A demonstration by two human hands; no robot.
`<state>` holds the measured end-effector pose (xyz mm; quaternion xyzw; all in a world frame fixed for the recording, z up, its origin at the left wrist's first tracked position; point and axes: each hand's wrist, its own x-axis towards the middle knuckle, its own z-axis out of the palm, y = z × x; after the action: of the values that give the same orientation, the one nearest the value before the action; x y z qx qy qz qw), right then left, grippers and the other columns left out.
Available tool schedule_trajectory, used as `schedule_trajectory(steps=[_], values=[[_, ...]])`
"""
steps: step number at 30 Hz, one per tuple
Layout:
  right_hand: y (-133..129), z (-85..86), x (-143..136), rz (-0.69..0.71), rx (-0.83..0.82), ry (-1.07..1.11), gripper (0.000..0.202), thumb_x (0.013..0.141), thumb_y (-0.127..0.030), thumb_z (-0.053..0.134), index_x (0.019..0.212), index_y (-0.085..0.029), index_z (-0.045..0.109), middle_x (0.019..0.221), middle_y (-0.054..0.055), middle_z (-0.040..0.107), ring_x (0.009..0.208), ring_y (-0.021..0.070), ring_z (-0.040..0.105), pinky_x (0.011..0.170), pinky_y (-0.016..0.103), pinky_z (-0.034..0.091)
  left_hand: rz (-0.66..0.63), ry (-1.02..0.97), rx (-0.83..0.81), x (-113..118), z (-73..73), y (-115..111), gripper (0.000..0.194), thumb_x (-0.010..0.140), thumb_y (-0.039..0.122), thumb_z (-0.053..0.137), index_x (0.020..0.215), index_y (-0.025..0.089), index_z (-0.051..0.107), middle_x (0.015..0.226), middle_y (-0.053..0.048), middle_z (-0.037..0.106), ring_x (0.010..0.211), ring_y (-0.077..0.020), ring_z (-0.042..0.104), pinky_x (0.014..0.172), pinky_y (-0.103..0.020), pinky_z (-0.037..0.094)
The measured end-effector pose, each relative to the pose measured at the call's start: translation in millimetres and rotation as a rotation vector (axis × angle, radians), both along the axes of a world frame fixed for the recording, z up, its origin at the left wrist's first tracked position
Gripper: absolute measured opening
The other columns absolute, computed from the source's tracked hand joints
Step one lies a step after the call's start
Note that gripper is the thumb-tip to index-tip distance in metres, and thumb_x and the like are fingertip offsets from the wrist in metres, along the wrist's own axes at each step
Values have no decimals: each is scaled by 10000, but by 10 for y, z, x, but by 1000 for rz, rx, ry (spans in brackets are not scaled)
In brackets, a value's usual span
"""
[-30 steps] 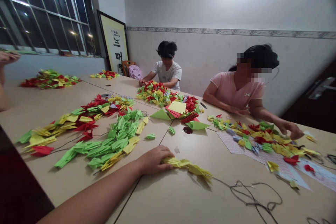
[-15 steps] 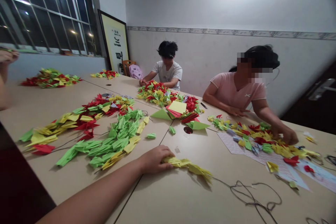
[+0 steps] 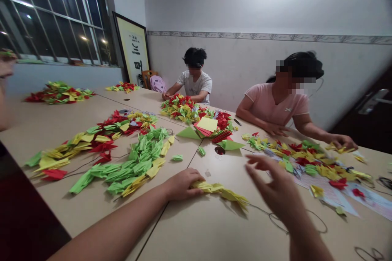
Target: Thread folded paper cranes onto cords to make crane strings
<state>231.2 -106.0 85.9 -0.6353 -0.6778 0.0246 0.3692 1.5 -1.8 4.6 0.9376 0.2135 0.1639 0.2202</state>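
Observation:
My left hand (image 3: 186, 184) rests on the table with its fingers wrapped over one end of a string of yellow folded paper pieces (image 3: 234, 197). A dark cord (image 3: 260, 209) runs from the other end of that string toward the right. My right hand (image 3: 277, 185) is raised over the table to the right of the yellow string, slightly blurred, fingers apart and nothing in them. It covers part of the cord. Left of my left hand lies a string of green folded paper (image 3: 131, 163), edged with yellow pieces. Two loose green pieces (image 3: 177, 158) sit just beyond my left hand.
A mixed paper pile (image 3: 180, 108) and a stack of square sheets (image 3: 207, 124) lie mid-table. Further strings (image 3: 76, 144) lie left. A co-worker's hand (image 3: 343, 142) works over colourful paper (image 3: 309, 159) at right. Another person (image 3: 196, 83) sits opposite. A round hole (image 3: 219, 150) opens in the tabletop.
My right hand has come into view from the lower right, over the cord. My left hand stays on the yellow string. The co-worker's hand at right has moved further right and away.

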Motion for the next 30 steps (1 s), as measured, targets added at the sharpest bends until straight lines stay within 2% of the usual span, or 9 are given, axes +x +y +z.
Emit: schedule_trajectory(steps=[3, 5, 7, 10, 12, 16, 27, 30], values=[[149, -208, -201, 116, -258, -177, 339, 721, -291, 553, 1049, -211, 585, 1104, 75, 550, 1002, 216, 494, 865, 346, 392, -4, -14, 2, -2, -19, 5, 325, 789, 356, 521, 1051, 165, 548, 989, -81, 572, 933, -193, 508, 835, -295, 395], [233, -368, -301, 131, -369, -262, 395, 686, -227, 555, 1079, -202, 577, 1112, 72, 555, 1020, 227, 481, 882, 349, 363, -5, -26, 2, -1, -33, 13, 322, 788, 356, 523, 1053, 174, 544, 990, -75, 572, 935, -192, 507, 837, -295, 392], [284, -498, -350, 136, -434, -315, 393, 675, -174, 527, 1062, -207, 589, 1068, 64, 580, 996, 222, 492, 866, 339, 355, -4, -26, 0, 0, -40, 18, 319, 786, 354, 526, 1052, 180, 542, 981, -70, 576, 930, -191, 507, 834, -296, 392], [308, -601, -346, 152, -480, -341, 280, 697, -149, 479, 922, -203, 636, 932, 54, 616, 894, 197, 529, 793, 303, 369, -4, -20, -5, 3, -35, 17, 312, 784, 347, 528, 1045, 177, 538, 974, -68, 581, 932, -193, 506, 832, -298, 391], [307, -620, -317, 150, -475, -328, 212, 716, -174, 472, 846, -192, 638, 879, 53, 617, 846, 189, 536, 751, 284, 374, -2, -20, -3, 5, -25, 12, 307, 782, 346, 529, 1037, 175, 537, 970, -67, 582, 932, -193, 505, 829, -297, 392], [301, -612, -258, 155, -459, -251, 168, 728, -229, 486, 823, -187, 618, 855, 50, 616, 811, 179, 537, 715, 264, 379, 13, -32, -4, 8, -9, 4, 294, 772, 350, 536, 1011, 178, 540, 947, -61, 583, 901, -188, 514, 802, -290, 401], [300, -623, -183, 144, -478, -53, 201, 721, -235, 440, 842, -203, 597, 847, 30, 620, 776, 171, 539, 675, 267, 384, 36, -35, -5, 16, -8, 3, 287, 758, 332, 552, 994, 169, 545, 942, -63, 586, 889, -186, 521, 784, -284, 409], [298, -618, -206, 185, -486, -6, 206, 700, -220, 452, 839, -199, 602, 854, 25, 623, 780, 164, 543, 685, 261, 390, 33, -37, -11, 16, -10, 3, 285, 752, 326, 558, 994, 176, 544, 947, -59, 586, 898, -188, 519, 794, -288, 406]])
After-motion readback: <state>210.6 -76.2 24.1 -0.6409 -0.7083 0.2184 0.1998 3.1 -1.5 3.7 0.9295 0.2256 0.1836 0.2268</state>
